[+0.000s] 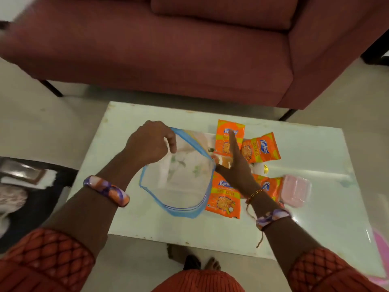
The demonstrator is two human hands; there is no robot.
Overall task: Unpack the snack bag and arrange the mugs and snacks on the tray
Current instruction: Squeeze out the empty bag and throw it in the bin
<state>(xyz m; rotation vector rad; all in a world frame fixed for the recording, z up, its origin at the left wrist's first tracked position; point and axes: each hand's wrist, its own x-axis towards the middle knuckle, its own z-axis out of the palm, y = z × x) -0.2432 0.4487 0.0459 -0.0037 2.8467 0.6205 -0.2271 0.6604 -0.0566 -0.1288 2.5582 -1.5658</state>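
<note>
- Left hand (150, 142): clenched on the far rim of the bag (179, 175), which is held open above the tabletop (315, 165).
- Right hand (235, 165): flat, fingers spread, gripping nothing; its thumb is set against the bag's right rim.
- Bag: clear plastic with a blue zip edge, between the two hands; pale items with green marks are seen through it but cannot be identified.
- Snack packs, orange: one (223, 133) beyond the right hand's fingertips, one (263, 148) just right of them, one (223, 201) under the wrist, one (271, 186) right of the wrist.
- Pink box (296, 192): right of the wrist, touching the last pack.
- Sofa (168, 49): beyond both hands.
</note>
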